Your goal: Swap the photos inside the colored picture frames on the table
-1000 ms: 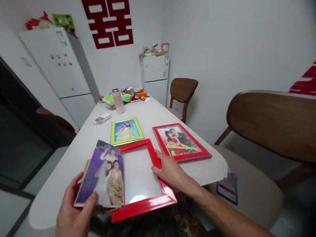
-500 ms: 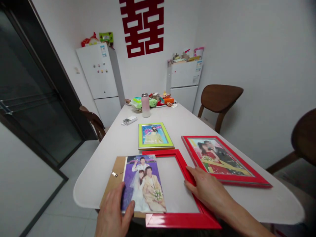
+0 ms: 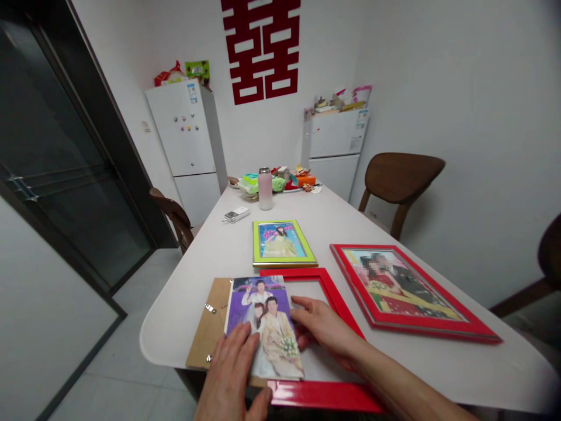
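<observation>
A purple wedding photo (image 3: 265,327) lies on a brown backing board (image 3: 208,330) and partly over an empty red frame (image 3: 326,283) at the table's near edge. My left hand (image 3: 232,380) lies flat on the photo's lower left, fingers stretched out. My right hand (image 3: 324,327) rests inside the red frame with its fingers spread, the fingertips touching the photo's right edge.
A green-framed photo (image 3: 283,242) and a large red-framed photo (image 3: 407,292) lie further out on the white table (image 3: 438,368). Behind them are a pink bottle (image 3: 265,189), a small white device (image 3: 236,214) and snacks. Wooden chairs (image 3: 401,175) stand around; two white fridges line the wall.
My right hand left the red frame's right rail and moved left onto the photo's edge. The left hand slid up over the photo. The view shifted slightly left.
</observation>
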Available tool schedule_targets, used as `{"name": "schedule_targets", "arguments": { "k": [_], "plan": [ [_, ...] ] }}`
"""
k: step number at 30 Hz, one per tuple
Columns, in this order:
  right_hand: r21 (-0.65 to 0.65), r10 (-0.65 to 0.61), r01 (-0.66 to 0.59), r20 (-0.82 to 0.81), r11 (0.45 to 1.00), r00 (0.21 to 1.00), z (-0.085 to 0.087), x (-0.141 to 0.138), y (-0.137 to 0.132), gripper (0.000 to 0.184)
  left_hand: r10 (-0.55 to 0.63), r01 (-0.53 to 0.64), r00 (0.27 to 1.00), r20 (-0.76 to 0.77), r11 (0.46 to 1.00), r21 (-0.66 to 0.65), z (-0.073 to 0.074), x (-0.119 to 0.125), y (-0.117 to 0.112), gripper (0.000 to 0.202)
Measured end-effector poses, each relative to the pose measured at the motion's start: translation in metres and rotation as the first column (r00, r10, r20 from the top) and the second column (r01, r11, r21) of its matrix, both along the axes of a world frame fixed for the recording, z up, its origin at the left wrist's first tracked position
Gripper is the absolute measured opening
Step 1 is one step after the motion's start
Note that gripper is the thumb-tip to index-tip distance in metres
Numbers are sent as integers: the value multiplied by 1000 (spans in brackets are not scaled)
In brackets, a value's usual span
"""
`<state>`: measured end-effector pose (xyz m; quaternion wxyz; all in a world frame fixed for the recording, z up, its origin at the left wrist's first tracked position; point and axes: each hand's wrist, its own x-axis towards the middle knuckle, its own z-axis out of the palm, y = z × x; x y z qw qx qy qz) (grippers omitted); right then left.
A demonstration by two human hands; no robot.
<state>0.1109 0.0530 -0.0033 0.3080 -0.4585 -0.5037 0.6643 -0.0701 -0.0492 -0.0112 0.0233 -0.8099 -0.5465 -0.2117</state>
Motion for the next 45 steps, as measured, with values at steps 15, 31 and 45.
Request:
{"name": "schedule_targets", "arguments": {
  "k": [15,31,45],
  "plan": [
    [173,-83,140,-300,975,950,57,-16,-22,38,5,-147,771,636,974,171,28,40,18,42],
    [63,-247,254,-93,965,964,32,57,-2,39,220,70,565,795,947,-312,20,55,26,48],
    [534,-302,-12,496,845,814,12,48,21,36,19,29,990,142,944,-329,15,59,23,52]
  ]
}}
